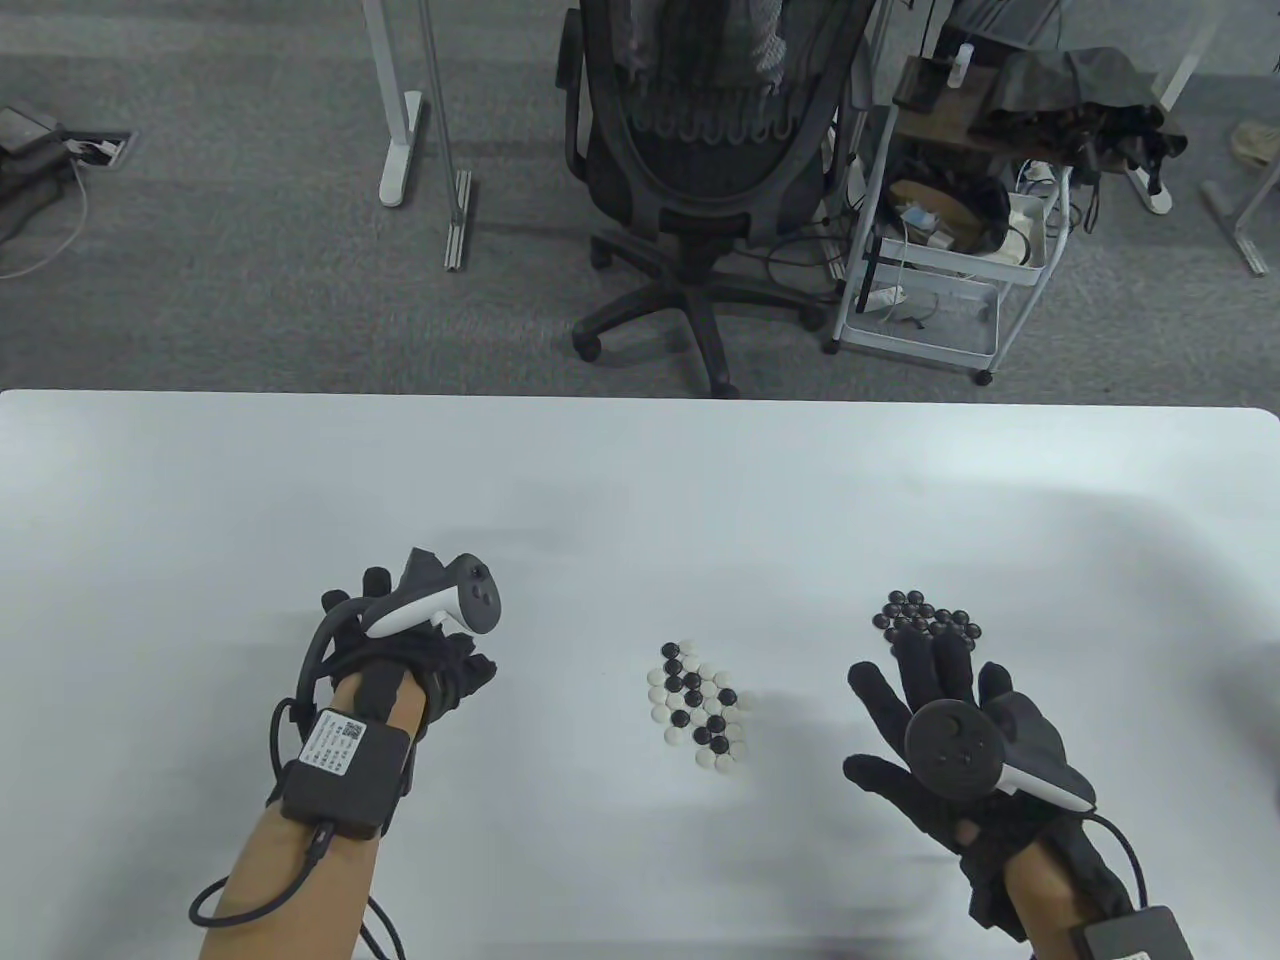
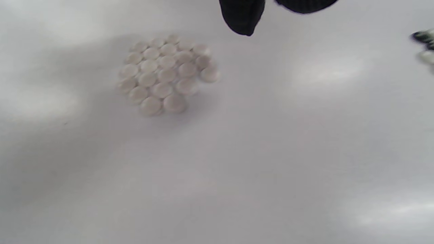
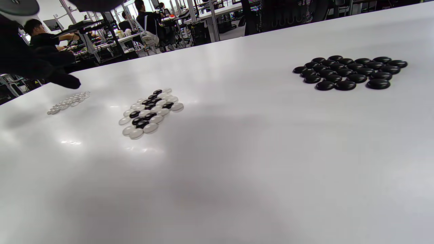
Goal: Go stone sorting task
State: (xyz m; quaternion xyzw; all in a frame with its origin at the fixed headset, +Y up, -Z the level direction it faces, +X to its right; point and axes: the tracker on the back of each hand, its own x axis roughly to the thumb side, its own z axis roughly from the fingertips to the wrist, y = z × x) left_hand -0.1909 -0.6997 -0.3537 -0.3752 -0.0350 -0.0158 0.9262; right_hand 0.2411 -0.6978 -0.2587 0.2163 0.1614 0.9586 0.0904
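On the smooth white desk [image 1: 640,500], the mixed cluster [image 1: 700,708] of round, glossy black and white stones lay at the centre, between the two hands. The left hand [image 1: 415,660] hovered with fingers curled downward; whether it held a stone could not be told. The right hand [image 1: 940,720] was spread wide with straight fingers, its tips just beside the black pile [image 1: 925,618]. Only the left wrist view showed plainly the white pile [image 2: 168,73], a tight patch of matte, lens-shaped discs under that hand's fingertips [image 2: 242,17]; the table view hid it. The right wrist view showed all three groups in a row, with the black stones shining.
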